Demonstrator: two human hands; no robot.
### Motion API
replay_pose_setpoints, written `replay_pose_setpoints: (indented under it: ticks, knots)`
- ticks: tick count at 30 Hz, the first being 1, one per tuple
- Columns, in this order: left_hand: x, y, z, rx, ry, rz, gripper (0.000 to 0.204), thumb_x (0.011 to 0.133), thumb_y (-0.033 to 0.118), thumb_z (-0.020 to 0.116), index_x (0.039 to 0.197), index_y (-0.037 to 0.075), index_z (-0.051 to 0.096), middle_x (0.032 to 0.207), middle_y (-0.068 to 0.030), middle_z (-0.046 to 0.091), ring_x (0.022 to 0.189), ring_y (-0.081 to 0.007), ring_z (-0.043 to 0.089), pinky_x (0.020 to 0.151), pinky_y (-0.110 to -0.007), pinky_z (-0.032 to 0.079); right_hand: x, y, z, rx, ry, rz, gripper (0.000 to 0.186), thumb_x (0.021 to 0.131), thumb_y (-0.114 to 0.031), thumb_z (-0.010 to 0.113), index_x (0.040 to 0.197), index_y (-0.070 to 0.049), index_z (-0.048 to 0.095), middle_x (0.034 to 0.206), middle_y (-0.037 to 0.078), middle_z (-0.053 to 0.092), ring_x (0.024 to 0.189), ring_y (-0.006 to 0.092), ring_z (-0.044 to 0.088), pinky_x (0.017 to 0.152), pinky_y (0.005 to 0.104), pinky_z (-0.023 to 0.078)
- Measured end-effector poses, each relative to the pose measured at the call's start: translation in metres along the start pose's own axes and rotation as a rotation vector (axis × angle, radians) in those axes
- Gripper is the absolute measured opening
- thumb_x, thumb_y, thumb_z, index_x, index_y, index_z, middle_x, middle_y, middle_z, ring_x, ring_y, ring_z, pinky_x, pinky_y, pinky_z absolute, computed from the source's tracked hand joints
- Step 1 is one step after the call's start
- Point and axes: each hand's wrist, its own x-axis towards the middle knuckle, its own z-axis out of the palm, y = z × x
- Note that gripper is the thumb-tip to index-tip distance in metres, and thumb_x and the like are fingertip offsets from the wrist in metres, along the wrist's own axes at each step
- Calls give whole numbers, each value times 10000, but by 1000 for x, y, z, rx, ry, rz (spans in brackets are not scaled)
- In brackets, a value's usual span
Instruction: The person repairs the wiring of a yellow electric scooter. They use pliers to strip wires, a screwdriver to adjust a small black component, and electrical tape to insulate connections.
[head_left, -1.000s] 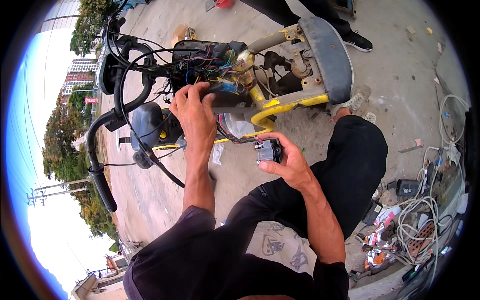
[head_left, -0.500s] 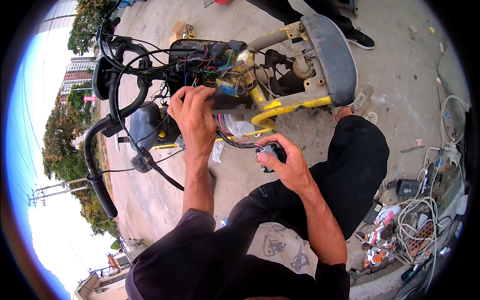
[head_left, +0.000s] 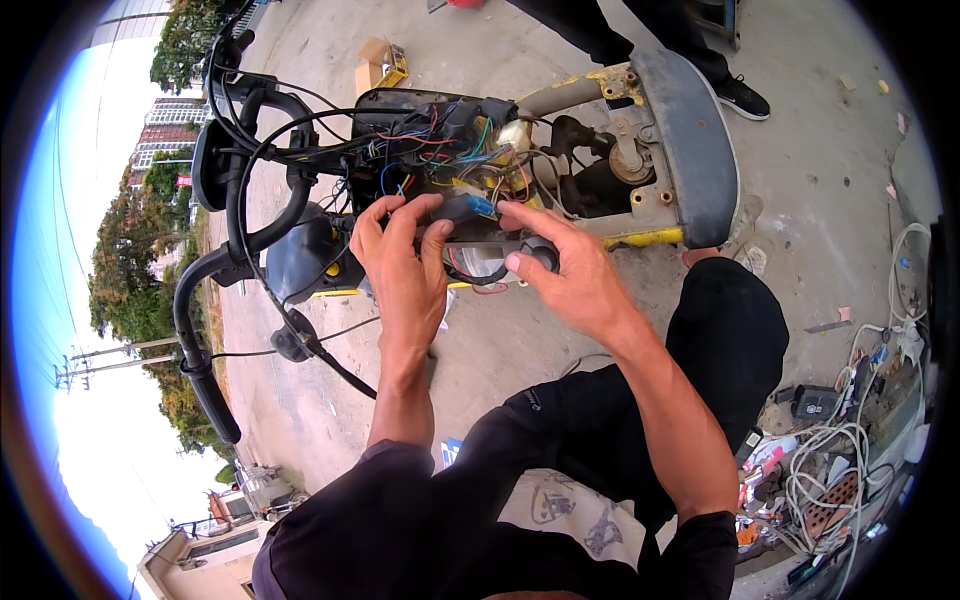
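Observation:
A stripped scooter frame (head_left: 620, 238) with yellow and grey bars lies across the view before me. My left hand (head_left: 402, 270) pinches a dark, tube-like piece (head_left: 457, 207) at the open wiring compartment. Blue tape or plastic (head_left: 483, 206) shows at its right end. My right hand (head_left: 588, 278) curls round a small black part (head_left: 541, 250), its thumb on it and its index finger reaching to the blue end. A black cable (head_left: 475, 278) loops from that part toward the frame. Loose coloured wires (head_left: 440, 140) spread over the compartment above both hands.
Handlebars (head_left: 262, 235) with black cables stand at the left. An opened cardboard box (head_left: 372, 68) sits on the ground beyond. Another person's legs and black shoe (head_left: 742, 98) are at the far side. Tangled white cable (head_left: 830, 440) and litter lie at the lower right.
My right hand has moved up and left with the black part, from above my knee to the wiring beside my left hand. The view has shifted slightly.

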Motion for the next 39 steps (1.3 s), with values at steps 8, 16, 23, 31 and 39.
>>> replay_pose_setpoints:
  ticks: [8,16,23,31,39]
  knots:
    - [7,6,8,95,108,208,256,901,66,788,1154,88,755,1082,-36,767,1167,-291,620,1077,-452,362,5,1,-5,99,-108,81,597,929,-62,745,1509,-57,600,1294,118,730,1175,234,672,1061,375,509]
    - [-2,6,8,153,76,207,322,929,52,752,1248,84,722,1170,-71,740,1233,-317,601,1120,-522,367,5,2,-13,39,-143,118,697,900,-184,804,1539,-53,557,1207,94,770,1083,224,694,1007,366,524]
    - [-23,16,-9,66,92,267,393,872,47,781,1257,86,715,1444,-78,648,1390,-353,511,1162,-578,338,-5,0,-23,193,-79,225,655,915,-214,820,1489,-5,583,1197,109,765,924,146,685,840,307,558]
    - [-65,9,-28,-172,92,284,357,852,7,790,1200,51,726,1415,-120,651,1331,-379,565,1127,-556,415,-22,-1,-37,619,-9,196,497,1003,-179,742,1438,19,604,1212,160,726,927,220,737,773,325,616]
    - [-131,-12,-14,-585,-12,122,274,934,8,744,1197,-2,667,1210,-176,651,1113,-377,627,971,-434,506,-41,0,-54,835,88,91,437,1063,-201,657,1422,41,601,1226,188,706,954,266,734,738,343,634]
